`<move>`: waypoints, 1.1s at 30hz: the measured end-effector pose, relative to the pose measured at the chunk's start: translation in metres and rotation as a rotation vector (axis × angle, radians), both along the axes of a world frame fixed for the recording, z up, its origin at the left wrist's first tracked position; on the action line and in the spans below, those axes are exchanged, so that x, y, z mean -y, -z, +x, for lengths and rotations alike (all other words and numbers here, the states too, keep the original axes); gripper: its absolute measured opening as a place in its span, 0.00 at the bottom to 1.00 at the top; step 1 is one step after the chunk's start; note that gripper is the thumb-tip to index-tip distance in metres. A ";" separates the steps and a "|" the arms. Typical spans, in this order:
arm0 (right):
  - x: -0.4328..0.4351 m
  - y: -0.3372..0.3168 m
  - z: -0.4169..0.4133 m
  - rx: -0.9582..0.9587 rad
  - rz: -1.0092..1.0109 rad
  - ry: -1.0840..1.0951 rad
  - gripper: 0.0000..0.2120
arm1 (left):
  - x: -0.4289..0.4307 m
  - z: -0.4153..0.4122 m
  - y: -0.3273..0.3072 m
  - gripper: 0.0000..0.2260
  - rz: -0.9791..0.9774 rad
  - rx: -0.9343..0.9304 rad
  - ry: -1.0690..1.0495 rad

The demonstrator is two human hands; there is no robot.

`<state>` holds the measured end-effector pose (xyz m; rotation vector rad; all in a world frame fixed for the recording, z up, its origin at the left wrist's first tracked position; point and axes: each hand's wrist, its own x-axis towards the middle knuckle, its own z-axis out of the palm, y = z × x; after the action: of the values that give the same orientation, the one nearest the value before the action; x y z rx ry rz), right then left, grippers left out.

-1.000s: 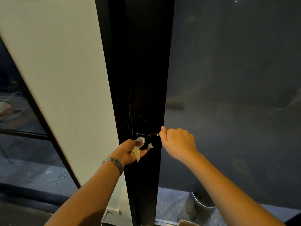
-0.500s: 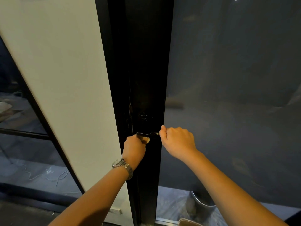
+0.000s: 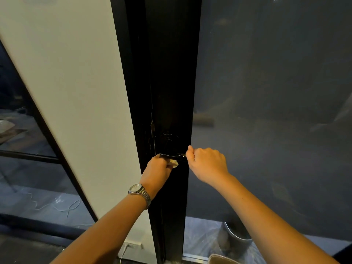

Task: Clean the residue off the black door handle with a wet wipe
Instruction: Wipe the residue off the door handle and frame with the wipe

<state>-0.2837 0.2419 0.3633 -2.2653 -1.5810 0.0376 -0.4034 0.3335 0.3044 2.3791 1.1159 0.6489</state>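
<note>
While the right hand point(image 3: 206, 162) is curled round the right end of the black door handle point(image 3: 171, 155), the left hand point(image 3: 158, 168) is tucked up under the handle's left end, fingers closed on the wet wipe point(image 3: 174, 163). Only a pale bit of the wipe pokes out, touching the underside of the lever. You can't see how much of it is bunched in the palm.

The handle sits level on a narrow black door stile point(image 3: 171, 73), so it's pretty tight. The stile's left edge meets the frame right at the lever's free tip, with the white wall point(image 3: 76, 92) just beyond. Its right edge butts straight onto the dark glass pane point(image 3: 266, 92), and the right knuckles hang out over that glass. Between the two hands there's only a short bare stretch of lever showing.

A round lock point(image 3: 167, 138) sits just above the handle. Below it the stile runs bare down to the floor.

There's a watch point(image 3: 140, 190) on the left wrist. Behind the glass, low down, a metal bucket point(image 3: 236, 235), and a thin cable point(image 3: 57, 206) lies on the floor off to the left.
</note>
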 end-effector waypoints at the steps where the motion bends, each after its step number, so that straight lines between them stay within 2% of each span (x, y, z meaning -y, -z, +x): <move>1: 0.000 0.000 0.000 0.003 -0.001 0.000 0.27 | -0.002 -0.003 0.002 0.09 -0.003 0.032 0.016; 5: 0.000 -0.002 0.000 0.010 -0.009 -0.001 0.27 | -0.004 -0.013 0.005 0.09 -0.025 0.105 0.076; 9: 0.000 -0.003 0.001 0.010 -0.022 -0.005 0.27 | -0.001 -0.011 0.004 0.11 -0.015 -0.035 0.131; 11: 0.000 -0.003 0.001 0.007 -0.025 -0.005 0.26 | -0.002 -0.007 0.004 0.11 -0.028 -0.030 0.118; 16: 0.001 -0.001 0.002 -0.002 -0.011 -0.016 0.26 | -0.001 0.004 0.010 0.15 -0.141 0.318 -0.119; 21: 0.001 -0.002 0.002 -0.014 -0.010 -0.015 0.27 | 0.003 0.010 0.013 0.15 -0.069 0.408 -0.227; 26: 0.000 -0.001 0.002 -0.010 -0.014 -0.020 0.27 | 0.003 0.006 0.012 0.14 0.054 0.388 -0.187; 29: 0.000 -0.001 0.001 -0.004 -0.012 -0.015 0.27 | 0.002 0.004 0.015 0.11 0.049 0.295 -0.103; 33: 0.000 -0.001 0.000 -0.005 -0.010 -0.009 0.27 | 0.010 -0.002 0.023 0.14 0.128 0.133 -0.026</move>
<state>-0.2833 0.2418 0.3644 -2.2635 -1.5924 0.0544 -0.4051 0.3238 0.2810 2.3903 1.0790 0.8983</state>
